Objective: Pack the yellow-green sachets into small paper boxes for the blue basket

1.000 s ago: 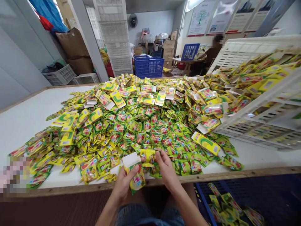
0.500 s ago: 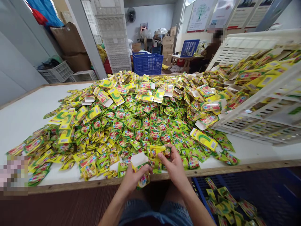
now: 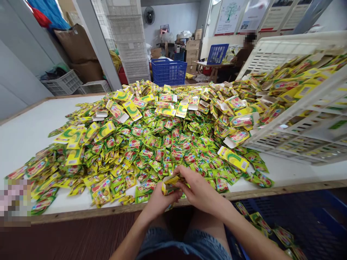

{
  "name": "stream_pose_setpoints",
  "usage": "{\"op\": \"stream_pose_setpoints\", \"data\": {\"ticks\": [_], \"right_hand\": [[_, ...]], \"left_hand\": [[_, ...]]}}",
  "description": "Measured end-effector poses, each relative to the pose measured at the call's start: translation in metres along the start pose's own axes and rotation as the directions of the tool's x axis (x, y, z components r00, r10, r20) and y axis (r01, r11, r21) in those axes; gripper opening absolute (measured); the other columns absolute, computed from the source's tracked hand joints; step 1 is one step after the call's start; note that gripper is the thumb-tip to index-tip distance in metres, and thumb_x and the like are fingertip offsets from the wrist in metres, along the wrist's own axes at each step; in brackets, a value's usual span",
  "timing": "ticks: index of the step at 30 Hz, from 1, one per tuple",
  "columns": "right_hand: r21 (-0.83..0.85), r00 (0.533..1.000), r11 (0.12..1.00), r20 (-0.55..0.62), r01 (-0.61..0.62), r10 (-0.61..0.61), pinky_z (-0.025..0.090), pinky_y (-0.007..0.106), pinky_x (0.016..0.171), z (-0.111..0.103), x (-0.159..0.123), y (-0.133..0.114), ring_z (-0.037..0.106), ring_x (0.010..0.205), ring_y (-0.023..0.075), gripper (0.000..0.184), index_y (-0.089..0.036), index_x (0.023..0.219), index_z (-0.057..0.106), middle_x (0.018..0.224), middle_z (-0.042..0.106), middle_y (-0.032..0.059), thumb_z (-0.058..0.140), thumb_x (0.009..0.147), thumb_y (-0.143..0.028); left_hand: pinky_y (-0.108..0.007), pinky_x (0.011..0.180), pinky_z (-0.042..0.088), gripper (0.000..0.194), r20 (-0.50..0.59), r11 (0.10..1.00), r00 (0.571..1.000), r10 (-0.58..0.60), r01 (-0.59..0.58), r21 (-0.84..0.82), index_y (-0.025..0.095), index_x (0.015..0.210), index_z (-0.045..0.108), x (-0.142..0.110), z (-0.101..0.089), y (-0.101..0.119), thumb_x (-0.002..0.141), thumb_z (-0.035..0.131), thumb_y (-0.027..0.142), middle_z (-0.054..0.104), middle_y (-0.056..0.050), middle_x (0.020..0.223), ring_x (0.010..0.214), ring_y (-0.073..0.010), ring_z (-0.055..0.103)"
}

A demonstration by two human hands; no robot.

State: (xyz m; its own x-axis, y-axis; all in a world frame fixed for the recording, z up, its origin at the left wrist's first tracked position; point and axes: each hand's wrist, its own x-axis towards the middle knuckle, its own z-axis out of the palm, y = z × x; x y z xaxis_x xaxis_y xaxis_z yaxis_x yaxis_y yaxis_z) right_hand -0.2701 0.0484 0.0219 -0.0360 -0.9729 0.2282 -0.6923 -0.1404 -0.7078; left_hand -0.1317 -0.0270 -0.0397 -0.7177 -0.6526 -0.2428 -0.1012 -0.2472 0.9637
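Near the table's front edge, my left hand [image 3: 159, 201] is closed around a small yellow-and-green carton [image 3: 166, 188] with its open end tilted up. My right hand [image 3: 196, 188] pinches a yellow sachet [image 3: 176, 179] at the mouth of that carton; the fingers partly hide how far in it sits. Just beyond both hands spreads a heap of small green and yellow sachets [image 3: 165, 153] with red fruit pictures. Flat and opened cartons [image 3: 132, 110] lie on top of the heap towards the back. A single carton [image 3: 233, 159] rests to the right of my right hand.
A white crate [image 3: 295, 139] full of cartons lies tipped on the table's right side. Below the wooden edge [image 3: 260, 192], a blue crate [image 3: 300, 216] holds filled packs. A pixelated pink object [image 3: 15, 202] is at far left. Another person [image 3: 241, 57] sits behind.
My right hand has brought the sachet left to the carton, and the two hands now meet. The carton has turned in my left hand. The view has shifted slightly.
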Motion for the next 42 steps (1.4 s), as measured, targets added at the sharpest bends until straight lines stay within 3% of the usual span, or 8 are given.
{"op": "stream_pose_setpoints", "data": {"ticks": [6, 12, 17, 25, 30, 34, 39, 42], "right_hand": [[-0.229, 0.994, 0.972, 0.105, 0.059, -0.036, 0.044, 0.031, 0.074, 0.003, 0.003, -0.007, 0.057, 0.087, 0.0221, 0.036, -0.017, 0.101, 0.050, 0.091, 0.061, 0.0077, 0.048, 0.071, 0.003], [-0.038, 1.000, 0.999, -0.026, -0.012, 0.011, 0.044, 0.028, 0.074, 0.004, 0.007, -0.006, 0.058, 0.087, 0.0182, 0.024, -0.019, 0.105, 0.049, 0.094, 0.061, 0.0048, 0.054, 0.083, -0.009], [-0.208, 0.986, 0.978, -0.161, 0.006, -0.041, 0.041, 0.033, 0.079, 0.009, 0.009, -0.003, 0.051, 0.091, 0.0212, 0.016, -0.017, 0.089, 0.056, 0.097, 0.055, 0.0070, 0.061, 0.077, -0.007], [-0.456, 0.984, 0.885, -0.093, 0.096, -0.155, 0.032, 0.037, 0.082, 0.012, 0.020, 0.001, 0.049, 0.084, 0.0214, 0.011, -0.017, 0.086, 0.055, 0.086, 0.060, 0.0048, 0.064, 0.080, -0.018], [-0.387, 0.975, 0.911, -0.103, 0.143, -0.197, 0.031, 0.036, 0.085, 0.016, 0.021, 0.008, 0.049, 0.090, 0.0199, 0.010, -0.017, 0.088, 0.056, 0.091, 0.061, 0.0042, 0.064, 0.081, -0.018], [-0.261, 0.992, 0.959, -0.022, 0.113, -0.123, 0.034, 0.037, 0.087, 0.014, 0.013, 0.006, 0.046, 0.101, 0.0210, 0.001, -0.019, 0.083, 0.060, 0.103, 0.059, 0.0046, 0.061, 0.084, -0.019], [-0.217, 0.997, 0.974, 0.052, 0.059, -0.049, 0.033, 0.045, 0.094, 0.018, 0.005, 0.001, 0.043, 0.110, 0.0261, 0.014, -0.019, 0.071, 0.064, 0.108, 0.057, 0.0065, 0.062, 0.083, -0.027], [-0.132, 1.000, 0.991, 0.024, 0.010, -0.007, 0.032, 0.046, 0.098, 0.024, 0.000, 0.003, 0.046, 0.110, 0.0246, 0.006, -0.020, 0.080, 0.064, 0.113, 0.056, 0.0061, 0.060, 0.084, -0.022]], "left_hand": [[-0.025, 0.060, 0.045, 0.024, -0.014, 0.998, 1.000, 0.018, -0.017, 0.065, 0.014, 0.075, 0.058, 0.001, 0.000, 0.004, 0.058, 0.072, 0.021, 0.061, 0.000, 0.066, 0.060, -0.0148, 0.055], [-0.024, 0.060, 0.044, 0.017, 0.054, 0.998, 0.996, 0.067, -0.067, 0.004, 0.014, 0.072, 0.059, 0.005, -0.005, 0.005, 0.062, 0.070, 0.022, 0.059, 0.001, 0.065, 0.060, -0.0134, 0.053], [-0.025, 0.065, 0.044, 0.030, 0.009, 0.995, 0.996, 0.093, -0.092, -0.043, 0.014, 0.081, 0.059, 0.012, -0.004, -0.005, 0.056, 0.075, 0.021, 0.059, -0.001, 0.075, 0.068, -0.0144, 0.052], [-0.028, 0.074, 0.046, 0.031, 0.098, 0.992, 0.988, 0.117, -0.120, 0.030, 0.015, 0.074, 0.059, 0.014, -0.010, -0.002, 0.055, 0.080, 0.028, 0.062, -0.002, 0.079, 0.076, -0.0172, 0.053], [-0.029, 0.074, 0.046, 0.036, 0.065, 0.994, 0.993, 0.097, -0.100, 0.048, 0.015, 0.079, 0.059, 0.016, -0.014, -0.008, 0.055, 0.081, 0.030, 0.062, -0.003, 0.081, 0.077, -0.0182, 0.054], [-0.030, 0.073, 0.047, 0.044, 0.049, 0.996, 0.995, 0.086, -0.087, 0.015, 0.015, 0.090, 0.059, 0.016, -0.017, -0.014, 0.055, 0.080, 0.033, 0.063, -0.002, 0.083, 0.077, -0.0191, 0.055], [-0.036, 0.085, 0.045, 0.048, 0.074, 0.988, 0.988, 0.135, -0.140, 0.067, 0.016, 0.094, 0.063, 0.017, -0.019, -0.011, 0.055, 0.080, 0.037, 0.066, -0.006, 0.089, 0.091, -0.0266, 0.057], [-0.036, 0.087, 0.044, 0.050, 0.113, 0.985, 0.980, 0.164, -0.169, 0.040, 0.016, 0.098, 0.063, 0.019, -0.020, -0.012, 0.057, 0.079, 0.040, 0.066, -0.007, 0.095, 0.095, -0.0278, 0.057]]}}
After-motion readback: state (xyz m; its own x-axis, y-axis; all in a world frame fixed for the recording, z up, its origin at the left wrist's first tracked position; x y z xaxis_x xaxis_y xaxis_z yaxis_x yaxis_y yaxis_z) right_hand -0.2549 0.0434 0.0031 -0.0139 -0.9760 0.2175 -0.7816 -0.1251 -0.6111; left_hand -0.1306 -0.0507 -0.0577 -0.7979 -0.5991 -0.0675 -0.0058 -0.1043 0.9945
